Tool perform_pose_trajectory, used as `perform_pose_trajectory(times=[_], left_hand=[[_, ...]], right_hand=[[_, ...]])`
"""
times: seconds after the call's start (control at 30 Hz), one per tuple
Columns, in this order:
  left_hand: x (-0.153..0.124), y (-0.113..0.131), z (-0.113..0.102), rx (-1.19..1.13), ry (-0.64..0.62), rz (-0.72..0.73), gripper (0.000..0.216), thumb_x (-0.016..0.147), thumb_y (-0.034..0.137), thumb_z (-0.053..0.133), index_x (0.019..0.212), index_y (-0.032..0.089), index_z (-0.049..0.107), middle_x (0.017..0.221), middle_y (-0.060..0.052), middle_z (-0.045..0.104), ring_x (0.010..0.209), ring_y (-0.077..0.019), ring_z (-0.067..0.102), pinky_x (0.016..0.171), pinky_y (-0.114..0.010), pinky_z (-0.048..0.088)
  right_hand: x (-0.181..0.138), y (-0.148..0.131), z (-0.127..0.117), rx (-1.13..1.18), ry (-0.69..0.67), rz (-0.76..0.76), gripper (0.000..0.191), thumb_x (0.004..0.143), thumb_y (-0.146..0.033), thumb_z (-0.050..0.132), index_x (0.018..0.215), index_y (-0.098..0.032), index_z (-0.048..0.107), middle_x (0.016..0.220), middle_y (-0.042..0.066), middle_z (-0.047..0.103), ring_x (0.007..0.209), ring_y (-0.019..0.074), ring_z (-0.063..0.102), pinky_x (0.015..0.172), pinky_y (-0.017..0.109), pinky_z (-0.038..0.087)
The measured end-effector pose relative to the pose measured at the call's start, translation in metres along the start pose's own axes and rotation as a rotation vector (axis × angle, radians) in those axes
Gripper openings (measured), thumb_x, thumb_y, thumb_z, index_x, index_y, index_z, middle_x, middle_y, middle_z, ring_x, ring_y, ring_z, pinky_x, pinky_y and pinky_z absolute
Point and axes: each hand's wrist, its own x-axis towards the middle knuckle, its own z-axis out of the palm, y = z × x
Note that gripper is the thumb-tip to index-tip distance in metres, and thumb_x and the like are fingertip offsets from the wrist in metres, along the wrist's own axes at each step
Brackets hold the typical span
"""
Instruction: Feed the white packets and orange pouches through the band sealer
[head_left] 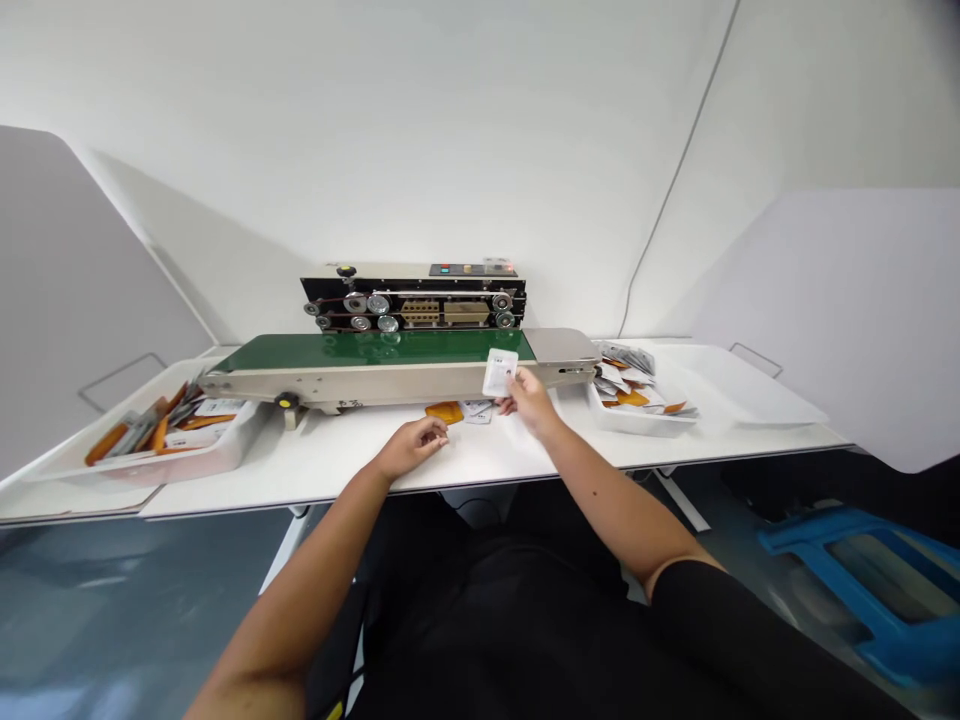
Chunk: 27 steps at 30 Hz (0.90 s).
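Note:
In my right hand (529, 398) is a small white packet (500, 372) with dark print, pinched at its lower right and held up in front of the conveyor's edge. My left hand (414, 447) rests over the table's front part with loosely curled fingers, apart from the thumb, and nothing shows in it. Just beyond the two hands, an orange packet (445, 411) and some white-and-grey packets (477, 412) lie on the white table (480, 455). Behind them stands a band sealing machine (420, 303) with metal rollers, and its green conveyor belt (375, 348) runs across the table.
A white bin (244, 440) heaped with orange, grey and white packets stands at the left. Another bin of packets (649, 422) sits at the right, beside a white tray or lid (750, 385). A blue plastic stool (885, 590) is on the floor at right.

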Motion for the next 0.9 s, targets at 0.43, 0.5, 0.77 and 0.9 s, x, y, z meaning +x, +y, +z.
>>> perform_pose_trajectory(times=[0.43, 0.5, 0.77, 0.9], left_hand=[[-0.001, -0.001, 0.001, 0.125, -0.013, 0.040, 0.023, 0.094, 0.041, 0.059, 0.097, 0.020, 0.068, 0.085, -0.002, 0.070, 0.070, -0.0166, 0.061, 0.066, -0.026, 0.047], [-0.001, -0.001, 0.000, 0.136, -0.019, 0.037, 0.023, 0.094, 0.041, 0.059, 0.098, 0.020, 0.068, 0.085, -0.002, 0.070, 0.070, -0.0165, 0.061, 0.066, -0.026, 0.046], [0.000, 0.000, -0.001, 0.187, -0.012, 0.046, 0.022, 0.094, 0.040, 0.059, 0.096, 0.021, 0.069, 0.087, -0.003, 0.071, 0.074, -0.0179, 0.063, 0.069, -0.028, 0.049], [0.004, -0.008, 0.002, 0.283, 0.053, 0.109, 0.025, 0.094, 0.041, 0.062, 0.107, 0.021, 0.070, 0.108, -0.009, 0.074, 0.104, -0.0259, 0.066, 0.094, -0.038, 0.051]], right_hand=[[0.100, -0.091, -0.059, -0.066, 0.337, 0.088, 0.015, 0.082, -0.003, 0.060, 0.093, -0.013, 0.062, 0.053, -0.002, 0.057, 0.040, 0.0079, 0.049, 0.039, 0.016, 0.037], [0.114, -0.093, -0.058, -0.065, 0.351, 0.130, 0.012, 0.082, -0.001, 0.061, 0.083, -0.013, 0.059, 0.052, -0.001, 0.056, 0.040, 0.0078, 0.049, 0.040, 0.016, 0.038], [0.145, -0.088, -0.026, -0.125, 0.279, 0.191, 0.016, 0.083, -0.003, 0.067, 0.076, -0.013, 0.057, 0.059, 0.003, 0.060, 0.047, 0.0090, 0.053, 0.046, 0.020, 0.044], [0.126, -0.087, -0.014, -0.244, 0.324, 0.013, 0.013, 0.086, -0.021, 0.072, 0.094, -0.014, 0.064, 0.078, 0.005, 0.065, 0.068, 0.0132, 0.061, 0.062, 0.023, 0.051]])
